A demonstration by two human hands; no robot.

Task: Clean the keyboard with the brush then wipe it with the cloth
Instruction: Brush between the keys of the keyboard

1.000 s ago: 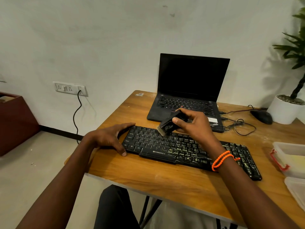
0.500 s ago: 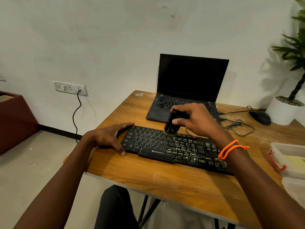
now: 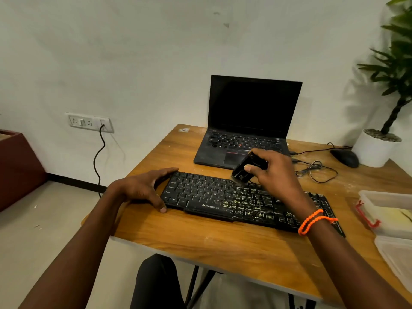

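Right hand: the right hand [image 3: 275,175] is clamped round a small black brush [image 3: 246,168], thumb on its near face, bristle end down on the top key rows of the keyboard [image 3: 234,199]
Left hand: the left hand [image 3: 142,188] braces the keyboard's left end, thumb curled to its near-left corner, fingers laid along its far-left corner
Keyboard, position: it lies slantwise across the middle of the desk [image 3: 223,246], left end farther from the near edge than the right, just in front of the laptop [image 3: 247,130]
Keyboard, appearance: black, branded on its front lip; pale dust streaks the keys from the centre rightward, while the left keys look cleaner
Risk, scatter: a brisk stroke away from the body would likely throw dust onto the laptop, which sits close behind
Risk, slip: if the left hand eases off, the board may skate toward the right edge and the plastic container [image 3: 388,210]
Risk, omission: the right-hand keys lie under the forearm and may be missed
Cloth: not identifiable in view
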